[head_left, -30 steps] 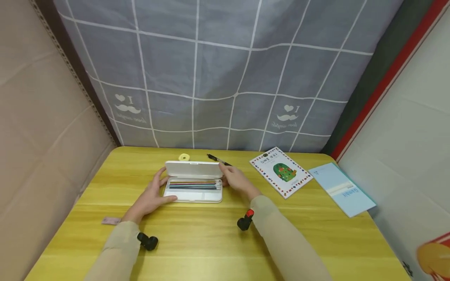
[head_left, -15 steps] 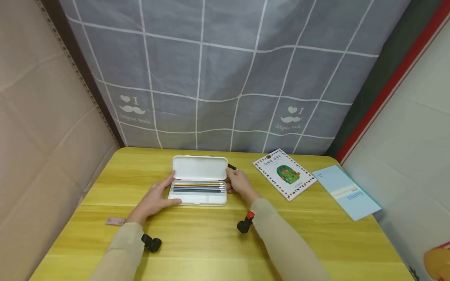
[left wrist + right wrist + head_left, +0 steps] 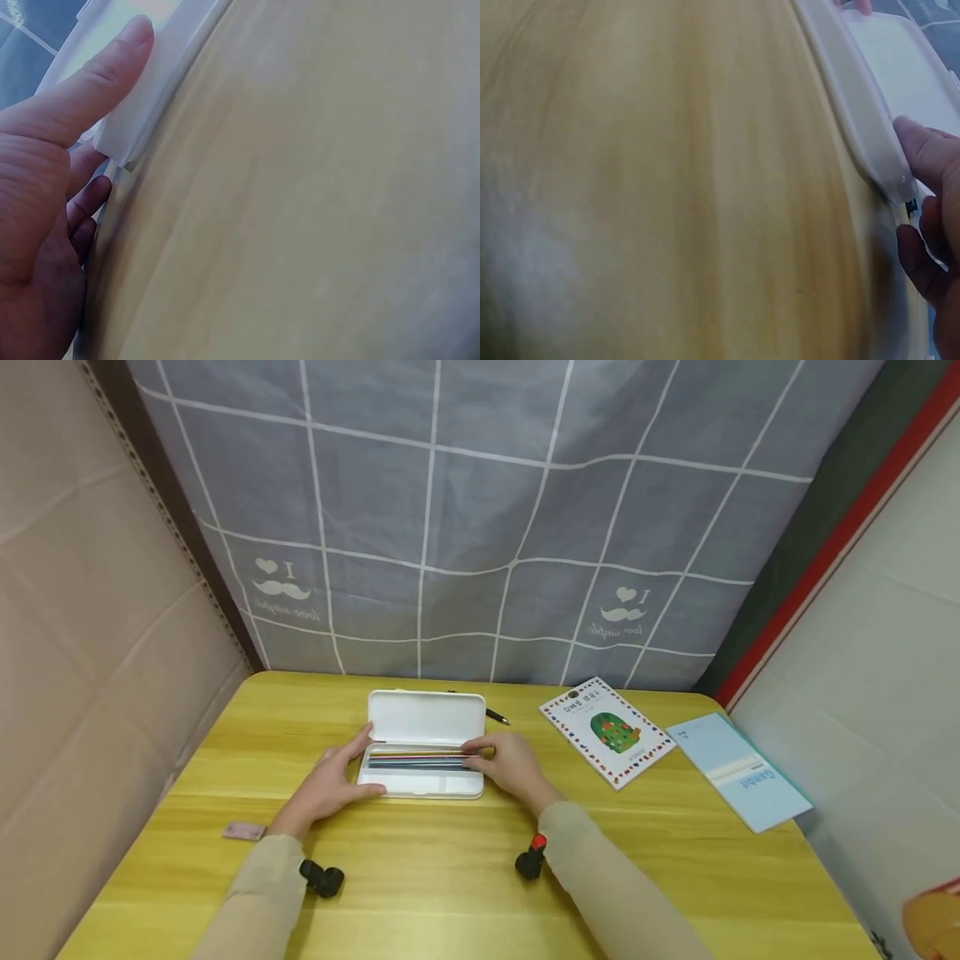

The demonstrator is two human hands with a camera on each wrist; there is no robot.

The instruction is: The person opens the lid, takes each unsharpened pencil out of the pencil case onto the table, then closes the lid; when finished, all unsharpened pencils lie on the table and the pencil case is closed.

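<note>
A white pencil case lies with its lid raised, and a row of several coloured pencils fills its rear part. My left hand holds the case's left end, thumb at the front corner and fingers along the side; the left wrist view shows that thumb over the white rim. My right hand reaches over the case's right end, thumb and forefinger at the pencils' ends, which they cover. In the right wrist view its other fingers are curled beside the case; whether the pencils are pinched is unclear.
Behind the lid a black pen is partly hidden. A white booklet with a green picture and a light blue notebook lie to the right. A small pinkish eraser-like block is beside my left wrist on the yellow wooden table.
The lid has tipped further back, now hiding the yellow round item behind it. My right hand has gone from the lid's right edge to the pencils' ends; my left hand stays at the case.
</note>
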